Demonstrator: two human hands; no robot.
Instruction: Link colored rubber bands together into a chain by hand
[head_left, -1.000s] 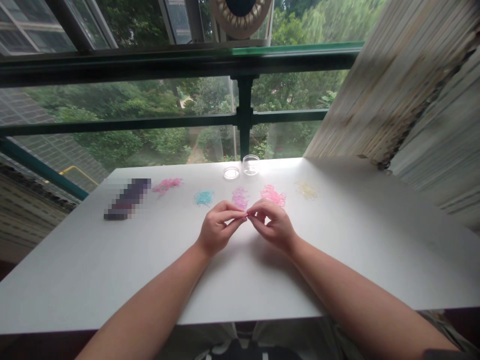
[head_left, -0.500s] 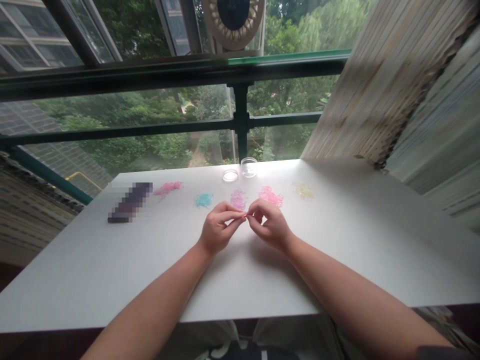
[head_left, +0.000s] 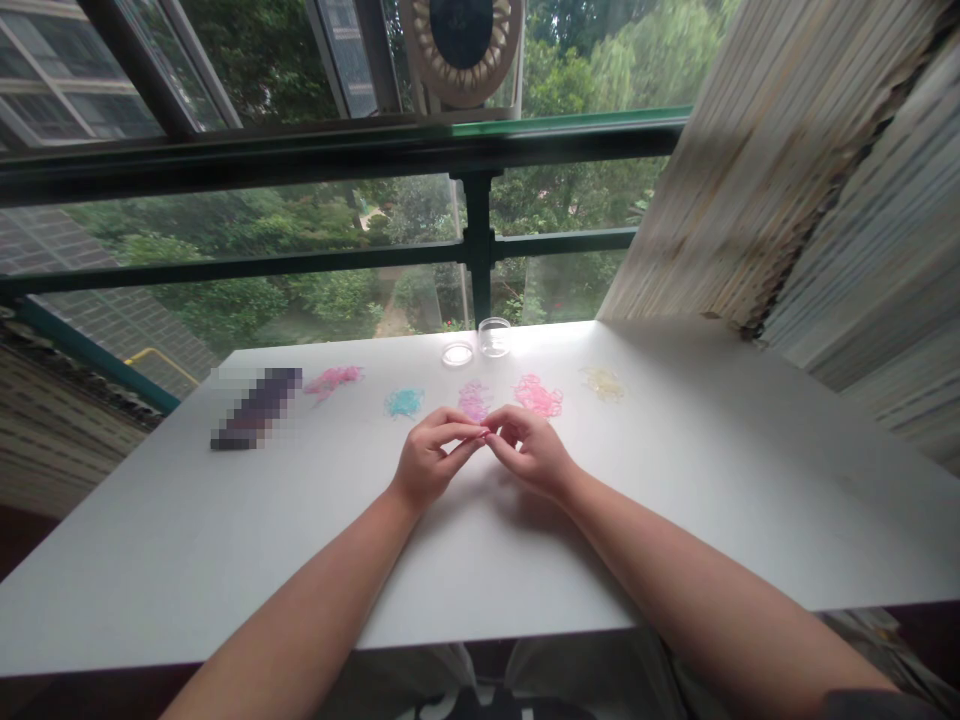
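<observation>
Over the middle of the white table, my left hand (head_left: 431, 460) and my right hand (head_left: 531, 455) meet at the fingertips. Both pinch a tiny pink rubber band (head_left: 485, 433), mostly covered by the fingers. Just beyond them lie a purple pile of rubber bands (head_left: 472, 398) and a bright pink pile (head_left: 538, 394). A blue pile (head_left: 403, 402) is off to the left, with another pink pile (head_left: 335, 381) farther left. On the right is a pale yellow pile (head_left: 602, 383).
A clear round container (head_left: 494, 338) and its clear lid (head_left: 457, 354) rest near the back edge of the white table (head_left: 225, 560). At the left lies a dark, pixelated object (head_left: 259, 408). Behind the table stand a green railing (head_left: 480, 240) and, to the right, a curtain (head_left: 720, 190).
Both hands have come slightly closer together, still pinching at the fingertips. The whole view has shifted a little; the piles and container stay in place.
</observation>
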